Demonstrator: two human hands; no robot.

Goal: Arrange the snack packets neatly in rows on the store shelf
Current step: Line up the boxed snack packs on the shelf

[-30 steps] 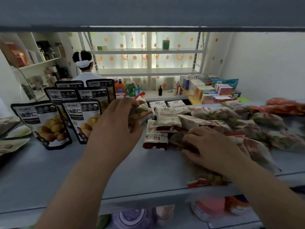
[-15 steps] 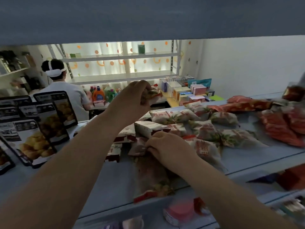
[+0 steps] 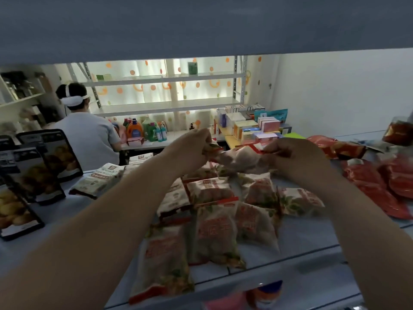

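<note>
- The left hand (image 3: 190,151), at centre frame, had its fingers curled together and pinched the left end of a packet (image 3: 239,158).
- The right hand (image 3: 297,157), just right of centre, pinched the red-edged right end of the same packet between thumb and bent fingers.
- The packet hung between the two hands, lifted clear above the pile. Motion blur hid its print.
- Below the hands, loose packets (image 3: 214,220) lay overlapping on the shelf (image 3: 89,222) from mid frame down to the front lip, in no straight row.
- The nearest one, at lower centre, stuck out past the shelf's front edge.
- Dark pouches (image 3: 33,175) stood upright along the left side of the frame, one behind another.
- Pale packets (image 3: 100,180) lay flat between the pouches and the pile.
- Bare shelf showed at lower left, between the pouches and the pile.
- Red packets (image 3: 380,189) were heaped at the right edge. A narrower bare strip ran between them and the pile, at lower right.
- The upper shelf (image 3: 201,23) filled the top of the frame, with its underside close over the hands.
- The back of the shelf was open. Through it, at upper left, a person (image 3: 87,135) stood facing away.
</note>
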